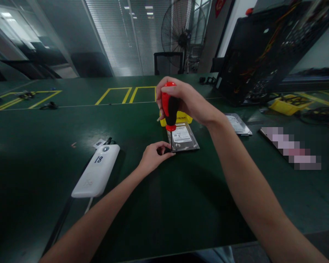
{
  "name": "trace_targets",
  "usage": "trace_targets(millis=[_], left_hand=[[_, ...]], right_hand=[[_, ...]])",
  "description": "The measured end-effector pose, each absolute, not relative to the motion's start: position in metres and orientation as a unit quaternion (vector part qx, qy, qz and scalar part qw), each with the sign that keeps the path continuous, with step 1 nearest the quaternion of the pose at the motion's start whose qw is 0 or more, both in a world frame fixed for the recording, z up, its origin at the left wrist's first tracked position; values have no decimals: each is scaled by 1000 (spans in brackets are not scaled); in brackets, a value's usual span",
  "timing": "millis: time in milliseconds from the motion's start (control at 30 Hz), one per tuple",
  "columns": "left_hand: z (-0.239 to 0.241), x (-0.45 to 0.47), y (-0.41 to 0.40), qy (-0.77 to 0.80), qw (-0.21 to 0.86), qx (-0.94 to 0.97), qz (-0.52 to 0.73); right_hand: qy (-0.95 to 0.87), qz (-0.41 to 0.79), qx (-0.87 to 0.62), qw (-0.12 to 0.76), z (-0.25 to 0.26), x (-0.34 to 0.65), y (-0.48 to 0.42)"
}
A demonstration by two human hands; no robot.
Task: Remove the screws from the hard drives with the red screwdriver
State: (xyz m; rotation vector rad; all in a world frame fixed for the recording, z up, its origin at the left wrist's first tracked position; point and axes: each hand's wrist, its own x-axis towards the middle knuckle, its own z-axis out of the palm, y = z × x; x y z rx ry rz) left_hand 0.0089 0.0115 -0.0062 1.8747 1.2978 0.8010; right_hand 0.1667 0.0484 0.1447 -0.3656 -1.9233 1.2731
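My right hand [186,98] is clenched around the red and black handle of a screwdriver [170,106], holding it upright. Its thin shaft points straight down onto the near left part of a hard drive [183,137]. The drive lies flat on the dark green table [181,208], label up, in the middle of my view. My left hand [152,157] rests on the table just beside it, fingers curled, with thumb and forefinger pinched on the drive's near left corner.

A yellow tray [184,118] sits right behind the drive, partly hidden by the screwdriver and my right hand. To my left, well apart from the drive, lies a white power bank [96,173] marked with the number 18, a cable running from its near end. To the right of my wrist is a second drive [238,125], lying flat. Further back on the right stands an open black computer case [263,54] full of wires. A large standing fan [182,33] is beyond the table's far edge.
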Motion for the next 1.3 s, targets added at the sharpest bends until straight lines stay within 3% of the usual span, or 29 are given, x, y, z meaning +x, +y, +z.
trace_targets(millis=[667, 1300], left_hand=[[-4, 9, 11, 504, 342, 732, 304], [-6, 7, 12, 500, 346, 733, 306]], right_hand=[[-807, 395, -105, 427, 143, 168, 51], [-793, 434, -106, 414, 145, 172, 51]])
